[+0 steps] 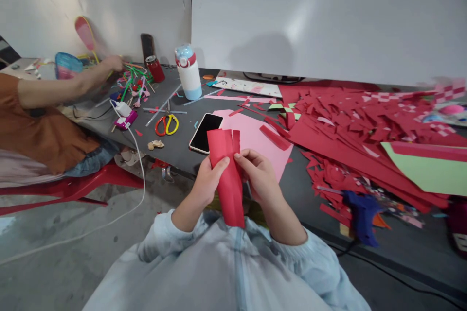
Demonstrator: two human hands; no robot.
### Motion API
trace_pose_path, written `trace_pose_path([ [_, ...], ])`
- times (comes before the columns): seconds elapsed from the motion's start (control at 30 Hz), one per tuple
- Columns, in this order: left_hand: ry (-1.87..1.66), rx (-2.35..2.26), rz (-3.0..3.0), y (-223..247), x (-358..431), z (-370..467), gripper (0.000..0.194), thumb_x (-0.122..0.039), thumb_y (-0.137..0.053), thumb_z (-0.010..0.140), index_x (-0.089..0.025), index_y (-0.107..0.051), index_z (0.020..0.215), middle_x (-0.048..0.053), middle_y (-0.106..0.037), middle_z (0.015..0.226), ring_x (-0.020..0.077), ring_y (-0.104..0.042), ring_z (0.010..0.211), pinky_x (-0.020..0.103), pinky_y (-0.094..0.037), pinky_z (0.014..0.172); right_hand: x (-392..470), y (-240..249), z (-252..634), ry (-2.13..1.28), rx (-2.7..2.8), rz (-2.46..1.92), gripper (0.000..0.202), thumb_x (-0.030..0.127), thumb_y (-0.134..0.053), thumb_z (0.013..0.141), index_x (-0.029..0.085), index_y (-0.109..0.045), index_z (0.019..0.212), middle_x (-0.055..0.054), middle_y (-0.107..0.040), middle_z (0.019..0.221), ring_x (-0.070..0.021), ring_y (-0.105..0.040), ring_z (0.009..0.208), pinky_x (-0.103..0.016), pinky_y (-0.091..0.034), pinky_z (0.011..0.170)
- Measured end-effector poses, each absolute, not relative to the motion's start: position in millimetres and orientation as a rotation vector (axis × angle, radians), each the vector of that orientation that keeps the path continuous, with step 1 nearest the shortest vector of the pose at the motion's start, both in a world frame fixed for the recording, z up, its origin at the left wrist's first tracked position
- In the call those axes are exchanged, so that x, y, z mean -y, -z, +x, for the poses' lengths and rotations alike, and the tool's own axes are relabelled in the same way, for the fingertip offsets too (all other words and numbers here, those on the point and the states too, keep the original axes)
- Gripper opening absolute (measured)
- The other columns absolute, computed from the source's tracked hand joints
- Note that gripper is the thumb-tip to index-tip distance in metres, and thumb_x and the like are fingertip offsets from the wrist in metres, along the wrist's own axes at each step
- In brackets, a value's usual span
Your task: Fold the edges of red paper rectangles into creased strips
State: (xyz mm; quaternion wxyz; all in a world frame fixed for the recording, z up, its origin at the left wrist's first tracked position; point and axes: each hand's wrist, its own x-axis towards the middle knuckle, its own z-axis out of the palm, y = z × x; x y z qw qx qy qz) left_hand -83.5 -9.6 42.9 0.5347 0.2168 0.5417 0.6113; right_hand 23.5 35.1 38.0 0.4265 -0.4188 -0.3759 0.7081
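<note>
A sheet of red paper (230,194), folded lengthwise with slits at its top end, is held up in front of my body. My left hand (210,177) grips its left side, thumb laid across the front. At the right edge, my right hand (257,170) pinches a strip of it between thumb and fingers. Behind the paper, a phone (205,133) with a dark screen lies on the table. A pink sheet (255,131) spreads beneath and beyond my hands.
Scissors (167,124) with red and yellow handles lie left of the phone, near a white bottle (188,75). Red paper scraps (346,116) heap at right. A blue glue gun (363,214) rests at the front right. Another person's arm (73,85) reaches in from the left.
</note>
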Motion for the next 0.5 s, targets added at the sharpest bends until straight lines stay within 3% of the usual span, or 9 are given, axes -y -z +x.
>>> trace_pose_path([
  [0.5, -1.443, -1.306, 0.527, -41.1, 8.9, -82.6, 0.043, -0.047, -0.084, 0.063, -0.016, -0.066, 0.087, 0.000, -0.070, 0.077, 0.0138, -0.061, 0.066, 0.026, -0.050, 0.067, -36.9, -37.3, 26.3, -1.801, 0.920, -1.043, 0.047, 0.057, -0.084, 0.054, 0.022, -0.057, 0.067, 0.009, -0.045, 0.049, -0.0047, -0.032, 0.041, -0.019, -0.023, 0.036],
])
